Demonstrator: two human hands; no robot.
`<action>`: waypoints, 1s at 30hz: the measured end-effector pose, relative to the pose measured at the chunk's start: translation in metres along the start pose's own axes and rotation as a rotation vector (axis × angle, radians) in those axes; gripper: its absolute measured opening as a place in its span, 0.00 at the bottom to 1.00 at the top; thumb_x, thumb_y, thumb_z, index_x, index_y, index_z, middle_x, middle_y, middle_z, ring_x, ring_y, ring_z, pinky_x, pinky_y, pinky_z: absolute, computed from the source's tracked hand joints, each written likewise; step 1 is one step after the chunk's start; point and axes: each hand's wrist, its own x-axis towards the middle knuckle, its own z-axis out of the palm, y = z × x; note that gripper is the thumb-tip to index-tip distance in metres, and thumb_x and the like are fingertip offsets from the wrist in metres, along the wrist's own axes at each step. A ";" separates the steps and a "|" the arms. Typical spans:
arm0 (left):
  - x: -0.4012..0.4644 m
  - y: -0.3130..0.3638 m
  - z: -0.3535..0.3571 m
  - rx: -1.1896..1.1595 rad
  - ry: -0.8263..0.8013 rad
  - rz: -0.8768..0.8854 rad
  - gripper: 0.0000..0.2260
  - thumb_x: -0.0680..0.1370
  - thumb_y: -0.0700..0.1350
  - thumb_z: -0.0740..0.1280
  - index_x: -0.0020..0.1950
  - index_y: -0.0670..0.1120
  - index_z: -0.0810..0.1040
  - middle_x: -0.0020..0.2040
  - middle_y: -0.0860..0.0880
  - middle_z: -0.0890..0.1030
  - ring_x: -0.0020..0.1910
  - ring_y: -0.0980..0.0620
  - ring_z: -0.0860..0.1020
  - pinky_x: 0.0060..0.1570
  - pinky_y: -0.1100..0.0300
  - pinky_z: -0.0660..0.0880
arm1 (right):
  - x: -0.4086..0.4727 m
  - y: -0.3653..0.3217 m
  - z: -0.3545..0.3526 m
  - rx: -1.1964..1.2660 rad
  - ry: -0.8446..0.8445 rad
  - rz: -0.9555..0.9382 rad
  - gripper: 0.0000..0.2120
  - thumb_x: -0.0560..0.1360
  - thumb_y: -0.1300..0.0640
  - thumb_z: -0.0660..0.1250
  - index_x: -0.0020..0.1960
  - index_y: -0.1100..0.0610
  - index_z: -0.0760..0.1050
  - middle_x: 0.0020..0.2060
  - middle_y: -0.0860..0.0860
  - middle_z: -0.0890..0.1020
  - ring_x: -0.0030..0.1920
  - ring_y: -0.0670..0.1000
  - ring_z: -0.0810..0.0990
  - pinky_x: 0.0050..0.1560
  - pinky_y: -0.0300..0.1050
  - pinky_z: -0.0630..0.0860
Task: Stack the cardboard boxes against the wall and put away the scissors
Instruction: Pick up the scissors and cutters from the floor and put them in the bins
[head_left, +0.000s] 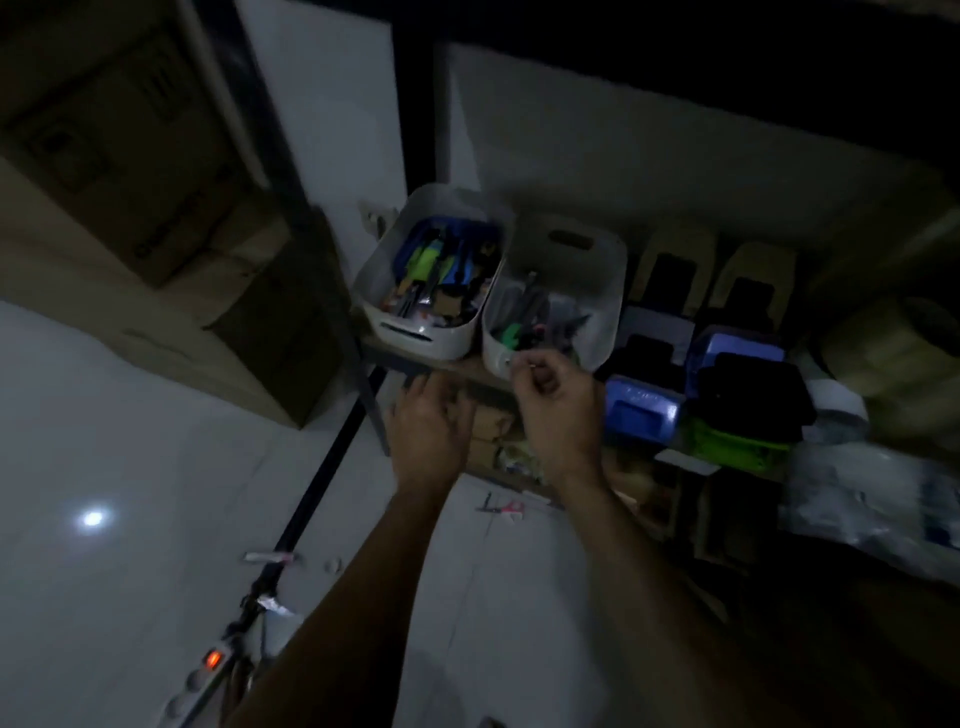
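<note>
A dim storeroom, seen from above: tall brown cardboard boxes (130, 171) stand stacked against the white wall at far left, their lowest box resting on the pale tiled floor (130, 441). To their right a dark metal shelving unit (410, 130) carries two white plastic tubs side by side on its wooden shelf. The left white tub (387, 291) is packed with blue, green and dark tools; the right white tub (608, 291), just beside it, holds a jumble of grey, green and dark items. Further right on the same shelf sit blue plastic containers (641, 410), a black bundle (753, 400) and a green object (727, 447), with pale rolls (893, 358) at the far right edge.

Two bare forearms reach in from the near edge. The left hand (428, 421) hovers at the shelf's front edge below the left tub, fingers extended and relaxed, holding nothing. The right hand (558, 395) is raised at the near rim of the right tub, its fingers curled with thumb and forefinger drawn together; whether it pinches anything cannot be told in the gloom and blur.

A small pair of red-handled scissors (506, 508) lies on the floor near the foot of the shelving, between the two forearms. At near left, a white power strip (208, 670) with a glowing orange switch rests on the floor.
</note>
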 end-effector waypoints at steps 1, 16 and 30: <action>-0.018 -0.020 -0.004 0.001 -0.066 -0.049 0.05 0.77 0.47 0.64 0.50 0.49 0.79 0.48 0.49 0.81 0.48 0.48 0.78 0.45 0.57 0.63 | -0.022 0.007 0.012 -0.022 -0.090 0.026 0.05 0.77 0.58 0.68 0.43 0.53 0.81 0.34 0.46 0.81 0.35 0.43 0.79 0.36 0.37 0.75; -0.229 -0.315 0.128 0.059 -0.480 -0.533 0.12 0.76 0.53 0.67 0.59 0.53 0.77 0.53 0.54 0.82 0.51 0.50 0.80 0.53 0.55 0.75 | -0.236 0.322 0.156 -0.417 -0.523 0.529 0.13 0.77 0.53 0.70 0.61 0.52 0.78 0.56 0.53 0.82 0.58 0.54 0.79 0.57 0.49 0.78; -0.199 -0.459 0.319 0.151 -0.338 -0.252 0.13 0.75 0.54 0.60 0.55 0.53 0.79 0.53 0.49 0.81 0.51 0.45 0.79 0.50 0.52 0.73 | -0.159 0.549 0.232 -0.846 -0.241 0.282 0.22 0.78 0.56 0.66 0.71 0.49 0.71 0.67 0.55 0.72 0.66 0.60 0.68 0.64 0.57 0.70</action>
